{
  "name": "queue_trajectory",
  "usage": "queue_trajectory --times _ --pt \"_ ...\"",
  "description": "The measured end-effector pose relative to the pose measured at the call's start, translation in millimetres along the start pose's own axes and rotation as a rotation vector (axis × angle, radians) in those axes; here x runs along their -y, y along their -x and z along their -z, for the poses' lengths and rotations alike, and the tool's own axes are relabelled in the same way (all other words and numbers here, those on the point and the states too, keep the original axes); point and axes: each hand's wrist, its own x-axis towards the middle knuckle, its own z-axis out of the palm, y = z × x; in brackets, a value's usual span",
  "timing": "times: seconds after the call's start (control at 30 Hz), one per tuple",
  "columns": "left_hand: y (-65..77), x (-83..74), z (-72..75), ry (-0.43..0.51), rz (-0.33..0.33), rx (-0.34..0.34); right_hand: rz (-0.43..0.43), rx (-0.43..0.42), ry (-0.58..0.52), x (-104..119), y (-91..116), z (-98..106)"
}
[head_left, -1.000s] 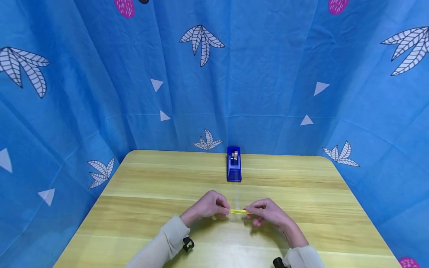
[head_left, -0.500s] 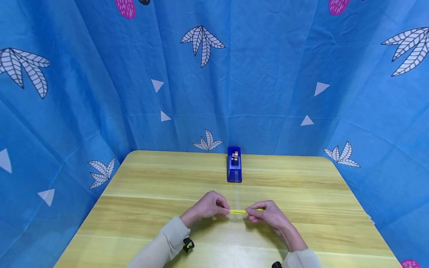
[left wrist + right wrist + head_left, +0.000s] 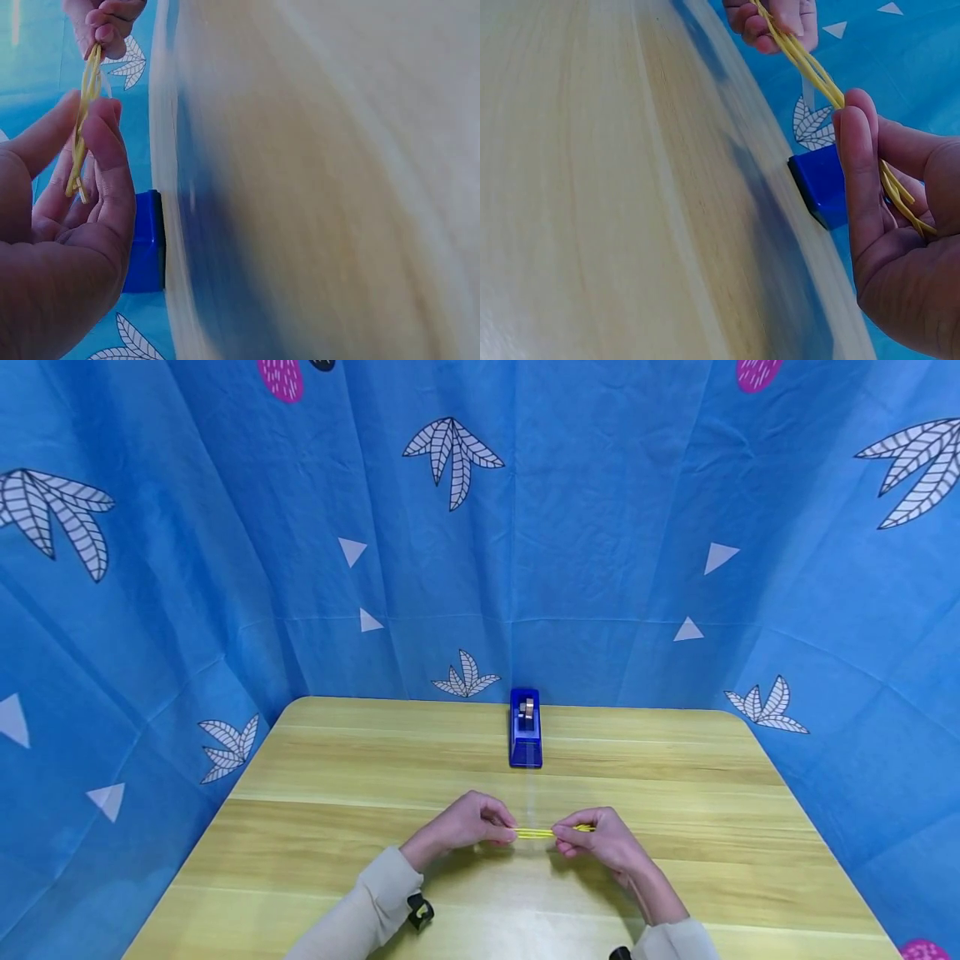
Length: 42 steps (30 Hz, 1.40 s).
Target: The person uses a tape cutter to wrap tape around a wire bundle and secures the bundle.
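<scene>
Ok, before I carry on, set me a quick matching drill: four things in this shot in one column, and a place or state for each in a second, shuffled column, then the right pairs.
Column one:
1. yellow rubber bands
2. tape dispenser
3. left hand
4. right hand

Column two:
A. stands on the far side of the wooden table, near the blue cloth backdrop
B. pinches the right end of the strands
C. stretched level between the two hands above the table
D. pinches the left end of the strands

Pairs: 1-C, 2-A, 3-D, 4-B
</scene>
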Motion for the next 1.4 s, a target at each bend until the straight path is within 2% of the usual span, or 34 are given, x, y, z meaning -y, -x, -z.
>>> queue_trajectory --times 0.17,0.5,0.8,0.9,1.17,1.4 --pt "3.1 1.4 3.4 0.049 0.017 0.020 -0.001 -0.013 0.019 -1 0 -1" --pt "5.8 7.2 1.9 0.288 0.144 0.055 -0.015 -0.072 0.016 -1 0 -4" --pt "4.1 11.2 -6.5 0.416 0.176 -0.011 0.000 -0.075 0.023 -2 -2 -3" --pt "3.6 11.6 -8.8 0.432 0.173 -0.035 0.008 -0.077 0.030 -2 -3 -3" --pt "3.1 10.4 -12.5 0.362 0.107 -0.120 0.026 -0.078 0.052 -1 -3 -5" --pt "4.2 8.8 -13.4 0.312 0.062 -0.172 -0.014 -0.030 0.004 0 -3 -3"
